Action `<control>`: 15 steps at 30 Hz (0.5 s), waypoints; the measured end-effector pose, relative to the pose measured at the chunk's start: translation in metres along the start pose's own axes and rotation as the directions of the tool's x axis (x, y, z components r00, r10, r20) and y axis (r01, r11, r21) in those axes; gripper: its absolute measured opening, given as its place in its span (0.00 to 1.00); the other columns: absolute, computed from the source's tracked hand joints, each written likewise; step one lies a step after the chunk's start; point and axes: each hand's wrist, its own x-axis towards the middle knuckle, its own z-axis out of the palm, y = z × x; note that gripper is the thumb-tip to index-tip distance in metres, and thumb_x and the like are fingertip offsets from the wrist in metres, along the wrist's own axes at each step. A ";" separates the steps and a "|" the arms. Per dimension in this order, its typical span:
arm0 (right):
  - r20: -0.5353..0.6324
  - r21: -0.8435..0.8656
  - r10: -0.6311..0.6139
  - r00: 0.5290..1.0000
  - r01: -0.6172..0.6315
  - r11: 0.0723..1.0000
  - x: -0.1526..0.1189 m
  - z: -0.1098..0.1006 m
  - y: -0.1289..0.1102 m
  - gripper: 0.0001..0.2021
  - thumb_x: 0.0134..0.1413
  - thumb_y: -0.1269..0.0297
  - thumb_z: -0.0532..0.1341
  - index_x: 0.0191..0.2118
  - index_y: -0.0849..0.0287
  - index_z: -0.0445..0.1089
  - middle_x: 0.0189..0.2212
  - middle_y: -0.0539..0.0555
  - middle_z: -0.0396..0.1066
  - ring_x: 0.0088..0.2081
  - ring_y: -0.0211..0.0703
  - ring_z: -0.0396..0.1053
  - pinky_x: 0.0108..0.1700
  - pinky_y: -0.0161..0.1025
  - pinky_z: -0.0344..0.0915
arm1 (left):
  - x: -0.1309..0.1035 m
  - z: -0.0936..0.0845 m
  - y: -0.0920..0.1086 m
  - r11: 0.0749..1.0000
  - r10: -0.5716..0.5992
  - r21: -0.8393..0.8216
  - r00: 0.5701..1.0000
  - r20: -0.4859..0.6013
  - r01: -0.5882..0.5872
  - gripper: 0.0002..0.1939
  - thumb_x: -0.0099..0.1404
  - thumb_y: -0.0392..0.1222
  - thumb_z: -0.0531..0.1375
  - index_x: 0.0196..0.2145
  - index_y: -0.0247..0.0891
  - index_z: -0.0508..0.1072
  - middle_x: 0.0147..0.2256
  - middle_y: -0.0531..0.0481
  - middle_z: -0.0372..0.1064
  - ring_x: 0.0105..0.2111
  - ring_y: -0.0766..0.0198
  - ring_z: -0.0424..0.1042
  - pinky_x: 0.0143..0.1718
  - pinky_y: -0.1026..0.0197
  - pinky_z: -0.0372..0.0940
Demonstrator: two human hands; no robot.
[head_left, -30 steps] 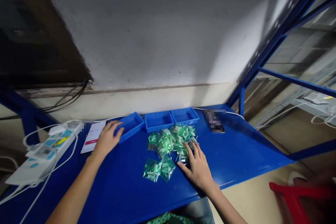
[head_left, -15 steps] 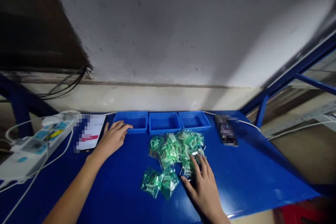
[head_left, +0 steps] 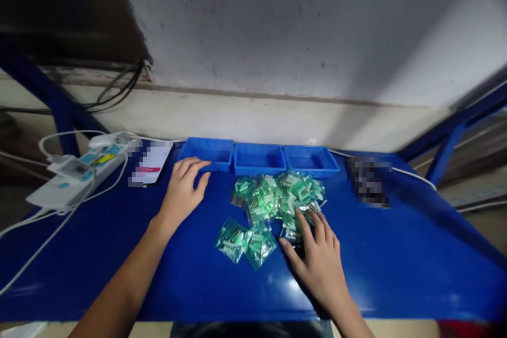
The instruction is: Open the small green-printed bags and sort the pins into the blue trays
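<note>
My left hand (head_left: 186, 190) is open, its fingers reaching over the front edge of the left blue tray (head_left: 232, 162). Two more shallow blue trays, a middle one (head_left: 259, 170) and a right one (head_left: 312, 171), stand beside it in a row. In front of them lies a pile of small green-tinted plastic bags (head_left: 265, 198) with pale pieces and screw-like metal pieces inside. Two such bags (head_left: 245, 243) sit nearer to me, apart from most of the pile. My right hand (head_left: 319, 251) has its fingers spread at the pile's right edge, the fingertips on or just above the bags.
A white power strip (head_left: 75, 177) with looping cables and a phone (head_left: 152, 163) are on the left of the blue table (head_left: 190, 285). A dark, blurred-out object (head_left: 368, 182) with a white cable lies at the right. Blue frame bars and a wall bound the table.
The camera view has shifted, showing more of the table's front. My left hand has moved off the phone's side toward the left tray, its thumb now spread. My right hand stays by the pile.
</note>
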 end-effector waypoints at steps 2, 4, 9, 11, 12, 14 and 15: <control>-0.005 0.014 0.005 1.000 -0.005 1.000 0.000 -0.001 -0.001 0.32 0.55 0.45 0.52 0.62 0.54 0.51 0.58 0.62 0.54 0.61 0.61 0.46 0.54 0.58 0.54 | -0.002 0.008 0.019 0.996 0.061 -0.073 0.991 0.118 -0.052 0.12 0.67 0.41 0.50 0.45 0.41 0.69 0.41 0.48 0.69 0.45 0.58 0.67 0.51 0.53 0.60; -0.012 0.022 0.005 1.000 -0.004 1.000 0.001 -0.001 -0.002 0.31 0.56 0.45 0.51 0.62 0.54 0.52 0.57 0.62 0.55 0.60 0.61 0.47 0.54 0.57 0.55 | -0.006 0.018 0.032 0.988 0.126 -0.114 0.968 0.216 -0.103 0.13 0.67 0.42 0.51 0.46 0.42 0.69 0.44 0.47 0.68 0.46 0.58 0.66 0.50 0.53 0.61; -0.072 0.027 -0.016 0.997 0.018 0.999 0.002 -0.003 -0.002 0.32 0.54 0.42 0.51 0.60 0.54 0.54 0.55 0.62 0.56 0.60 0.61 0.47 0.54 0.59 0.53 | -0.016 0.039 0.032 0.977 0.210 -0.105 0.904 0.372 -0.184 0.22 0.63 0.48 0.55 0.55 0.47 0.62 0.53 0.47 0.63 0.53 0.53 0.60 0.53 0.49 0.56; -0.114 0.047 -0.034 0.993 0.039 0.998 0.002 -0.005 -0.001 0.34 0.51 0.39 0.53 0.60 0.54 0.55 0.55 0.62 0.56 0.59 0.63 0.47 0.53 0.59 0.53 | -0.015 0.041 0.028 0.980 0.198 -0.087 0.906 0.373 -0.179 0.18 0.64 0.48 0.55 0.52 0.48 0.66 0.50 0.49 0.68 0.49 0.54 0.64 0.53 0.48 0.54; -0.148 0.058 -0.033 0.988 0.042 0.997 0.003 -0.007 -0.002 0.35 0.50 0.38 0.54 0.59 0.54 0.56 0.54 0.62 0.57 0.58 0.63 0.48 0.52 0.59 0.53 | -0.014 0.040 0.027 0.983 0.185 -0.079 0.914 0.362 -0.168 0.15 0.64 0.47 0.55 0.49 0.48 0.68 0.47 0.50 0.70 0.47 0.54 0.66 0.52 0.48 0.55; -0.241 0.085 0.003 0.971 0.018 0.996 0.008 -0.013 -0.006 0.31 0.50 0.40 0.55 0.55 0.54 0.61 0.50 0.61 0.61 0.55 0.62 0.53 0.49 0.57 0.53 | -0.011 0.036 0.027 0.988 0.150 -0.072 0.933 0.327 -0.134 0.12 0.64 0.45 0.55 0.45 0.47 0.70 0.43 0.51 0.72 0.43 0.55 0.69 0.47 0.51 0.59; -0.285 0.113 0.029 0.958 0.004 0.994 0.014 -0.015 -0.010 0.26 0.52 0.43 0.54 0.51 0.54 0.65 0.47 0.60 0.63 0.51 0.60 0.56 0.48 0.55 0.54 | -0.010 0.034 0.028 0.991 0.131 -0.076 0.944 0.302 -0.114 0.11 0.64 0.45 0.55 0.44 0.46 0.71 0.41 0.51 0.73 0.41 0.56 0.70 0.44 0.53 0.61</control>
